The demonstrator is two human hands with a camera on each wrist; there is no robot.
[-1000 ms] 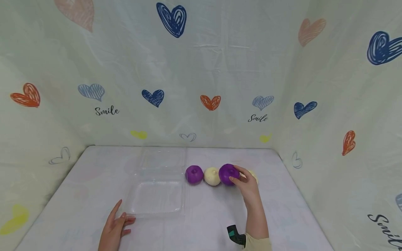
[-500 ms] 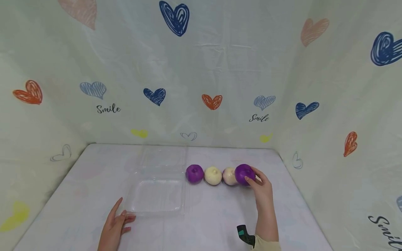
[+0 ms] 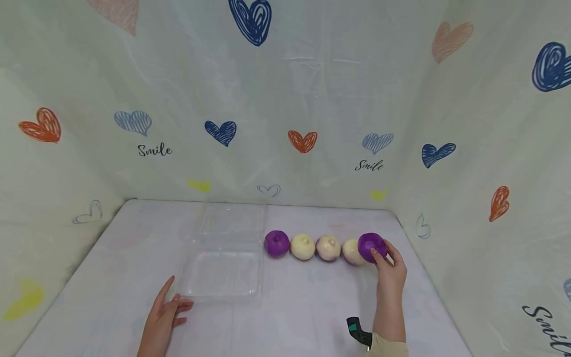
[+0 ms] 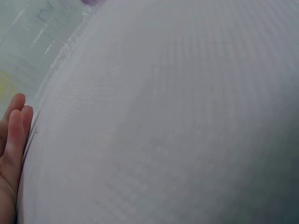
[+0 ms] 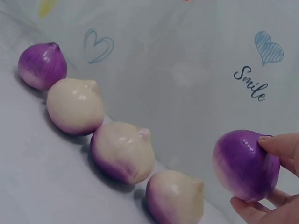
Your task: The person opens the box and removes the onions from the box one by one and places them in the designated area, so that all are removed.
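Note:
My right hand (image 3: 390,267) pinches a purple onion (image 5: 245,163) between thumb and fingers, at the right end of a row. In the right wrist view this onion is apart from the row. The row holds a purple onion (image 3: 276,244) on the left, then a cream one (image 3: 302,247), a second cream one (image 3: 328,248) and a third cream one (image 3: 351,252), partly covered by the held onion in the head view. My left hand (image 3: 161,317) lies with fingers extended at the near left corner of a clear plastic box (image 3: 223,296); its fingers (image 4: 15,130) show at the left wrist view's edge.
Behind the box, its clear lid (image 3: 232,218) lies folded back on the white table (image 3: 303,317). A curtain printed with hearts (image 3: 302,141) and words stands at the back and both sides. A black wrist device (image 3: 359,333) sits by the right sleeve (image 3: 387,346).
My right hand has moved right with the purple onion, past the cream onions, uncovering two of them. The left hand has stayed at the box corner. The head view has tipped slightly.

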